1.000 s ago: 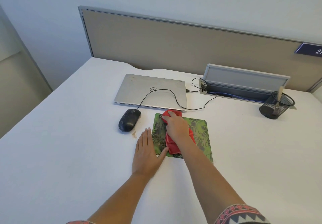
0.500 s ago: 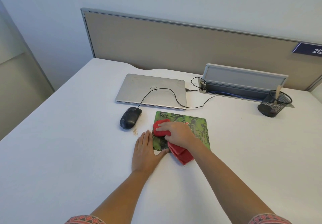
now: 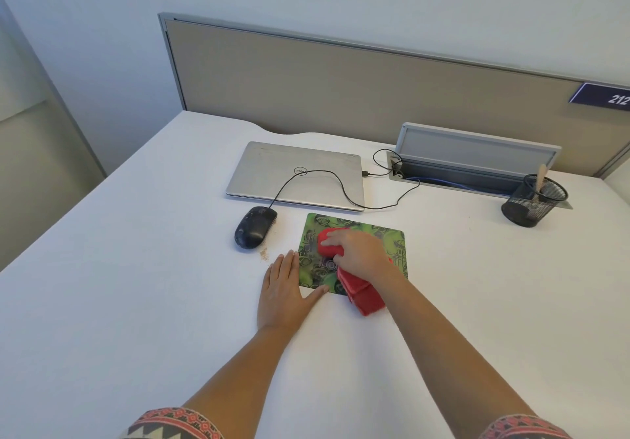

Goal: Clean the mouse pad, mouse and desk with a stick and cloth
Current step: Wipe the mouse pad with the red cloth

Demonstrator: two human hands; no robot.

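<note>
Two hands work at the centre of the frame. Left of them we see the mouse (image 3: pixel 255 227) with crumbs (image 3: pixel 263 254) beside it on the desk (image 3: pixel 136 268). Our left hand (image 3: pixel 284 293) lies open and flat, its thumb pinning the near-left corner of the mouse pad (image 3: pixel 381 234). Our right hand (image 3: pixel 358 254) presses the red cloth (image 3: pixel 361 297) on the pad, whose long side runs left-right. At far right the stick (image 3: pixel 541 176) stands in a mesh cup (image 3: pixel 531 205), well apart.

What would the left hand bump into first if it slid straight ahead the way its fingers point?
Probably the small pile of crumbs just beyond the left hand, then the black mouse. The fingers point slightly left of the mouse pad, though the exact line is uncertain.
</note>
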